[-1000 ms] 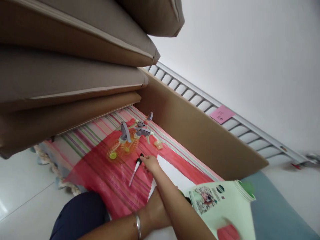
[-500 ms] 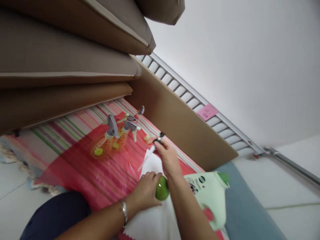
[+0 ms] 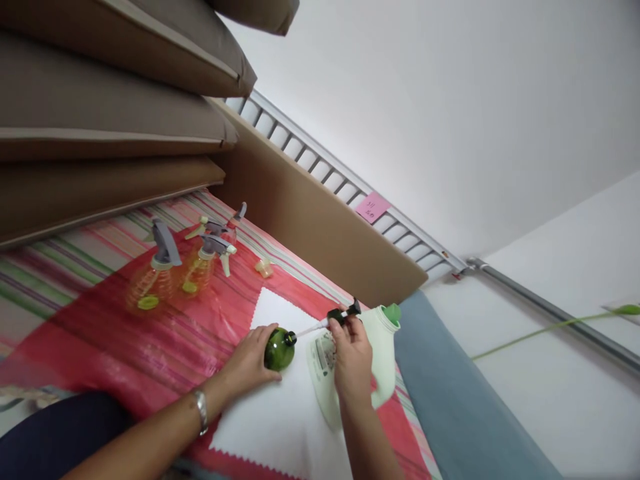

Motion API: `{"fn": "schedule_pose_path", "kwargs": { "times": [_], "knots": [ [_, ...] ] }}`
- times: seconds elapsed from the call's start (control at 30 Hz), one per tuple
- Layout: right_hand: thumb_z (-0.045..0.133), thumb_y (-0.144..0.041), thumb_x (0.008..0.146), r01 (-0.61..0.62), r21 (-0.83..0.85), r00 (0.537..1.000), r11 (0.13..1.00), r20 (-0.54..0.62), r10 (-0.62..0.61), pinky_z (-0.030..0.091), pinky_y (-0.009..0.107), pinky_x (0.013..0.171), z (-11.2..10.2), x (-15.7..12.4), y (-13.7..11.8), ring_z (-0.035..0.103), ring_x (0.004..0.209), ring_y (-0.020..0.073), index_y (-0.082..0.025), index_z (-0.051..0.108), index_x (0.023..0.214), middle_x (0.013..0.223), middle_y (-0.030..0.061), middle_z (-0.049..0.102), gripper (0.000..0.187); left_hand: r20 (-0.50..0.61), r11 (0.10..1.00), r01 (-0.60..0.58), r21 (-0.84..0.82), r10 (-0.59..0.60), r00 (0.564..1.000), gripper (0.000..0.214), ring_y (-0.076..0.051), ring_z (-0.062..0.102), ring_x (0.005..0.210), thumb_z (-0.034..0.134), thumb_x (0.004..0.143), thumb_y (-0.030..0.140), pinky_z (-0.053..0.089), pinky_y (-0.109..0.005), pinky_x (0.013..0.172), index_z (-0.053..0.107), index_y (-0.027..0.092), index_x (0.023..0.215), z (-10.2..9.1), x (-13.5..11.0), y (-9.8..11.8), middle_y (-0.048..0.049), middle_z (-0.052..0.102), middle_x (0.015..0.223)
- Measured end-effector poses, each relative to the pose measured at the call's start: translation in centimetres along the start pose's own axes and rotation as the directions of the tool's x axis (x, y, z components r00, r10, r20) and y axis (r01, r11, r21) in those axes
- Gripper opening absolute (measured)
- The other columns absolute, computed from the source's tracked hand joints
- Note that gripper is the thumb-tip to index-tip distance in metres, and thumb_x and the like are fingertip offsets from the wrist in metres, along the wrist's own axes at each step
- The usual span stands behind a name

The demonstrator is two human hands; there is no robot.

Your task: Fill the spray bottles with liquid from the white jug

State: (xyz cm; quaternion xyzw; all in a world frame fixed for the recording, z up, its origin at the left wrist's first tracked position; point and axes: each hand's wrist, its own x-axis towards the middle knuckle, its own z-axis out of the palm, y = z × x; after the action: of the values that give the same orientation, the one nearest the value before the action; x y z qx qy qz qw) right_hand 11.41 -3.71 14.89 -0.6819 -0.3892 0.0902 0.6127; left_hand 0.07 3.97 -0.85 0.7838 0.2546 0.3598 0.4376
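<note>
My left hand (image 3: pixel 247 365) is wrapped round a small round green bottle (image 3: pixel 279 349) that rests on a white cloth (image 3: pixel 280 413). My right hand (image 3: pixel 351 352) pinches a black pump head (image 3: pixel 344 313); its thin white tube (image 3: pixel 311 327) runs to the green bottle's neck. Just behind my right hand lies a pale green jug (image 3: pixel 376 353) with a green cap (image 3: pixel 393 312) and a printed label.
Several clear orange spray bottles (image 3: pixel 150 280) with grey triggers stand on a red plastic sheet (image 3: pixel 165 333) over a striped mat. A small clear cap (image 3: pixel 263 268) lies near them. A cardboard panel (image 3: pixel 310 233), stacked brown cushions (image 3: pixel 100 100) and a grey-blue cloth (image 3: pixel 450 393) surround the spot.
My right hand lifted the pump head off the red sheet and carried it to the green bottle, which my left hand brought onto the white cloth. The view swung right.
</note>
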Motion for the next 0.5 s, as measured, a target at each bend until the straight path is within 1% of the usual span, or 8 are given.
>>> {"fn": "schedule_pose_path", "kwargs": {
  "times": [0.1, 0.17, 0.23, 0.33, 0.5],
  "knots": [
    [0.066, -0.033, 0.069, -0.020, 0.031, 0.997, 0.999, 0.077, 0.017, 0.043, 0.036, 0.089, 0.9, -0.3, 1.3, 0.057, 0.102, 0.0232, -0.017, 0.058, 0.109, 0.102, 0.0063, 0.066, 0.043, 0.003, 1.000, 0.012, 0.002, -0.012, 1.000, 0.096, -0.030, 0.046, 0.115, 0.082, 0.046, 0.031, 0.036, -0.043, 0.096, 0.035, 0.024, 0.130, 0.1, 0.1, 0.1, -0.0109, 0.050, 0.125],
    [0.067, -0.032, 0.069, -0.066, 0.041, 0.988, 0.997, 0.145, 0.059, 0.043, 0.037, 0.091, 1.6, -0.9, 2.3, 0.057, 0.103, 0.0232, -0.018, 0.057, 0.109, 0.104, 0.0068, 0.066, 0.044, 0.006, 1.000, 0.027, 0.004, -0.027, 1.000, 0.097, -0.030, 0.046, 0.115, 0.083, 0.044, 0.030, 0.037, -0.044, 0.096, 0.035, 0.025, 0.129, 0.2, 0.3, 0.0, -0.0108, 0.050, 0.125],
    [0.067, -0.030, 0.069, -0.100, 0.045, 0.978, 0.994, 0.187, 0.090, 0.043, 0.037, 0.091, 2.3, -1.5, 3.3, 0.058, 0.103, 0.0228, -0.018, 0.057, 0.109, 0.106, 0.0072, 0.065, 0.042, 0.015, 0.999, 0.042, 0.005, -0.042, 0.999, 0.098, -0.031, 0.047, 0.114, 0.083, 0.044, 0.030, 0.038, -0.045, 0.095, 0.035, 0.025, 0.129, 0.2, 0.4, -0.1, -0.0113, 0.050, 0.125],
    [0.066, -0.030, 0.070, -0.109, 0.040, 0.976, 0.993, 0.194, 0.099, 0.043, 0.037, 0.091, 2.8, -2.1, 4.4, 0.058, 0.103, 0.0225, -0.019, 0.057, 0.106, 0.108, 0.0073, 0.064, 0.038, 0.028, 0.999, 0.051, 0.005, -0.051, 0.998, 0.100, -0.031, 0.047, 0.114, 0.083, 0.044, 0.031, 0.038, -0.045, 0.094, 0.033, 0.024, 0.131, 0.3, 0.5, -0.2, -0.0125, 0.050, 0.125],
    [0.066, -0.030, 0.070, -0.099, -0.012, 0.967, 0.995, 0.233, 0.099, 0.044, 0.039, 0.091, 2.5, -2.0, 5.7, 0.058, 0.102, 0.0232, -0.019, 0.059, 0.101, 0.106, 0.0074, 0.064, 0.034, 0.023, 0.998, 0.062, 0.009, -0.063, 0.998, 0.100, -0.031, 0.047, 0.114, 0.084, 0.043, 0.030, 0.039, -0.044, 0.094, 0.034, 0.025, 0.130, 0.2, 0.4, 0.0, -0.0116, 0.051, 0.124]
  ]
}}
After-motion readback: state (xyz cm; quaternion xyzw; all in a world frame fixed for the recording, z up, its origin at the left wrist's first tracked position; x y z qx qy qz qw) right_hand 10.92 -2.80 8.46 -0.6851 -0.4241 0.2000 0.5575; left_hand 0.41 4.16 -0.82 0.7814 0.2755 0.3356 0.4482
